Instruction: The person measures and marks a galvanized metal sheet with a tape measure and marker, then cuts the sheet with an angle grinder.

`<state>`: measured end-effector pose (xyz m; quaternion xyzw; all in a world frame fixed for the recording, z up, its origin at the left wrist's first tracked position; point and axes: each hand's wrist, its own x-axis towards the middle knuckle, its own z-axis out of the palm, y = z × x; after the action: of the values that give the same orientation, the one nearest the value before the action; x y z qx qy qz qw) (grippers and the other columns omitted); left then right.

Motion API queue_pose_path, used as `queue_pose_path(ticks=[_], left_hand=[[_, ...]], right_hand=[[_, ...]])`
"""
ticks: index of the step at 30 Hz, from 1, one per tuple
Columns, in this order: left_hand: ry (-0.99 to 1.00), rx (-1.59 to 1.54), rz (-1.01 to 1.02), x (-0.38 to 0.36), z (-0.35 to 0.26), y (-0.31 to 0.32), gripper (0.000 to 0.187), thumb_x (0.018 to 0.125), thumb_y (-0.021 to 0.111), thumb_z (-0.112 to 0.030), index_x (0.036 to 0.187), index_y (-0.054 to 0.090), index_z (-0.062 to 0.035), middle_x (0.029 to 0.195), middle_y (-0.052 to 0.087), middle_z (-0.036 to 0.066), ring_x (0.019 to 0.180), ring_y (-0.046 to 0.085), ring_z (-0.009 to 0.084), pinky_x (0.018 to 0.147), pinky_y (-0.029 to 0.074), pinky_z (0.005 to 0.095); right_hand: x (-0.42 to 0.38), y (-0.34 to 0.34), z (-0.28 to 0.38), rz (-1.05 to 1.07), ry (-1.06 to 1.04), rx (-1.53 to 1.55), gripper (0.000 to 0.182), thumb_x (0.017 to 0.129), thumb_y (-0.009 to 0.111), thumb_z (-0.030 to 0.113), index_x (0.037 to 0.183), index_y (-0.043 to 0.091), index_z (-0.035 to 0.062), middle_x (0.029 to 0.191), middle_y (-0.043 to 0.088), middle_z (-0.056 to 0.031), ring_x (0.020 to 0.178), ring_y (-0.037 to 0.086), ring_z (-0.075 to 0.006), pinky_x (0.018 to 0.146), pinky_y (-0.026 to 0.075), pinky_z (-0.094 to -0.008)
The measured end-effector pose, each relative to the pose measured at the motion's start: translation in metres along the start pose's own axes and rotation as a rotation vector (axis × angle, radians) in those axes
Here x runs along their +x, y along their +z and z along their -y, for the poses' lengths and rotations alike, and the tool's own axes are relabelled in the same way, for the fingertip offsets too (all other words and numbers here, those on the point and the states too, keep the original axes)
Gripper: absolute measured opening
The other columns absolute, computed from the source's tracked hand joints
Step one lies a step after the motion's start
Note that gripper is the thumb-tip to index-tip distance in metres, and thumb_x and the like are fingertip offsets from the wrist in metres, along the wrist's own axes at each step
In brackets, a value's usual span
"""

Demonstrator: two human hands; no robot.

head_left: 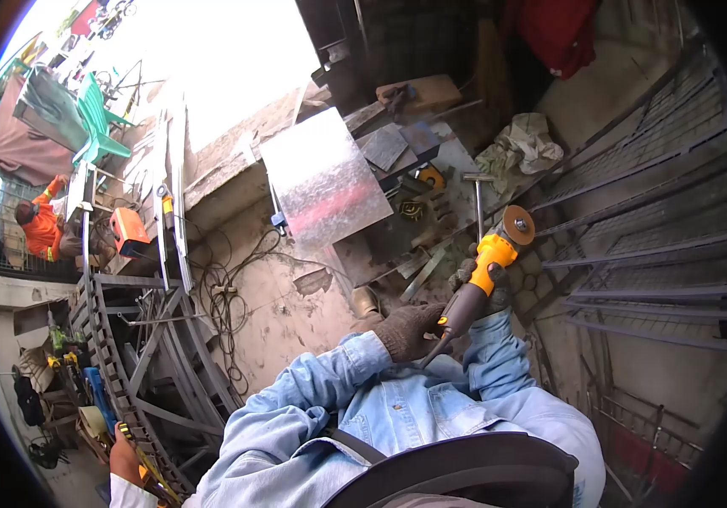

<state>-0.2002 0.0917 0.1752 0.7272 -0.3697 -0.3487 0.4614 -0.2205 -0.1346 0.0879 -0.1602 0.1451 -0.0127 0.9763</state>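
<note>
Holding the yellow grinder, both your gloved hands grip it tight. Your left hand wraps its dark handle, and your right hand is near the disc, beside the metal gate.

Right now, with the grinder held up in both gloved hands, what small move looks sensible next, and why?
Probably lower the grinder toward the metal grate. Both gloved hands, left hand and right hand, hold it in the air, and its disc touches nothing yet, the grate being the nearest metalwork.

Galvanized sheet leaning mid-floor; green chair upper left; orange-clad person crouching; crumpled cloth nearby.
</note>
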Motion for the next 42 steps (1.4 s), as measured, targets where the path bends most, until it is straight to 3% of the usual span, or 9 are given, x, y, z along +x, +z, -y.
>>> queue_pose_path(ticks=[12,14,17,22,27,29,31,34,42], left_hand=[[0.058,0.126,0.073,-0.002,0.012,0.005,0.047,0.084,0.072,-0.033,0.123,0.060,-0.0094,0.104,0.069,0.017,0.093,0.068,0.0333,0.080,0.053,0.0422],[0.008,-0.428,0.148,0.004,0.022,-0.001,0.051,0.086,0.071,-0.028,0.128,0.056,-0.0031,0.111,0.068,0.010,0.091,0.065,0.0164,0.081,0.052,0.0354],[-0.231,-0.745,0.136,0.012,0.019,-0.004,0.056,0.088,0.070,-0.027,0.132,0.049,-0.0009,0.111,0.065,0.010,0.088,0.064,0.0147,0.078,0.053,0.0336],[-0.160,-0.380,-0.074,0.031,0.026,0.013,0.061,0.087,0.073,-0.031,0.134,0.045,-0.0024,0.104,0.064,0.013,0.085,0.065,0.0162,0.072,0.053,0.0322],[-0.023,0.005,0.193,0.035,0.066,-0.078,0.053,0.087,0.071,-0.037,0.124,0.059,-0.0017,0.113,0.066,0.017,0.102,0.066,0.0282,0.087,0.053,0.0387],[-0.086,0.045,-0.184,0.042,0.114,-0.132,0.055,0.085,0.071,-0.039,0.124,0.059,-0.0026,0.115,0.065,0.020,0.104,0.065,0.0356,0.091,0.051,0.0412],[-0.209,0.449,-0.456,0.040,0.140,-0.203,0.066,0.080,0.072,-0.041,0.133,0.054,-0.0060,0.136,0.053,0.019,0.126,0.050,0.0390,0.106,0.042,0.0458],[-0.513,0.665,-0.307,0.052,0.160,-0.280,0.095,0.075,0.072,-0.055,0.153,0.029,-0.0184,0.161,0.021,0.012,0.149,0.014,0.0395,0.116,0.014,0.0657],[-0.552,0.670,-0.196,0.059,0.216,-0.303,0.120,0.065,0.073,-0.066,0.158,0.013,-0.0198,0.166,0.002,0.009,0.151,-0.005,0.0385,0.114,-0.004,0.0684]], right_hand=[[-0.018,-0.002,-0.004,-0.122,0.035,-0.139,0.052,0.080,0.072,0.023,0.125,0.050,0.0082,0.087,0.064,-0.0128,0.072,0.065,-0.0284,0.065,0.058,-0.0434],[-0.019,0.011,-0.003,-0.129,0.026,-0.142,0.054,0.080,0.072,0.024,0.126,0.049,0.0087,0.085,0.065,-0.0132,0.073,0.065,-0.0290,0.065,0.058,-0.0444],[-0.014,0.011,-0.004,-0.182,0.064,-0.192,0.047,0.079,0.072,0.023,0.119,0.054,0.0044,0.086,0.065,-0.0145,0.072,0.066,-0.0308,0.068,0.058,-0.0443],[-0.005,0.040,-0.014,-0.245,-0.050,-0.452,0.035,0.080,0.070,0.021,0.102,0.061,-0.0045,0.083,0.066,-0.0170,0.070,0.066,-0.0302,0.067,0.059,-0.0425],[0.029,0.050,-0.004,-0.285,0.030,-0.736,0.037,0.076,0.075,0.010,0.107,0.059,-0.0014,0.084,0.066,-0.0152,0.073,0.068,-0.0276,0.068,0.060,-0.0402],[0.061,0.029,0.001,-0.289,-0.112,-0.962,0.055,0.065,0.082,0.001,0.114,0.057,0.0033,0.095,0.065,-0.0128,0.079,0.067,-0.0254,0.074,0.059,-0.0395],[0.094,0.036,0.010,-0.301,-0.095,-1.146,0.061,0.062,0.084,0.004,0.116,0.055,0.0027,0.098,0.064,-0.0122,0.081,0.066,-0.0248,0.075,0.058,-0.0393],[0.158,0.070,0.016,-0.285,-0.002,-1.616,0.078,0.055,0.089,0.011,0.122,0.050,0.0019,0.103,0.063,-0.0111,0.086,0.064,-0.0233,0.077,0.056,-0.0393],[0.311,0.180,-0.052,-0.353,0.363,-2.237,0.119,0.053,0.086,0.033,0.150,0.025,0.0043,0.130,0.056,-0.0220,0.117,0.058,-0.0352,0.099,0.048,-0.0373]])
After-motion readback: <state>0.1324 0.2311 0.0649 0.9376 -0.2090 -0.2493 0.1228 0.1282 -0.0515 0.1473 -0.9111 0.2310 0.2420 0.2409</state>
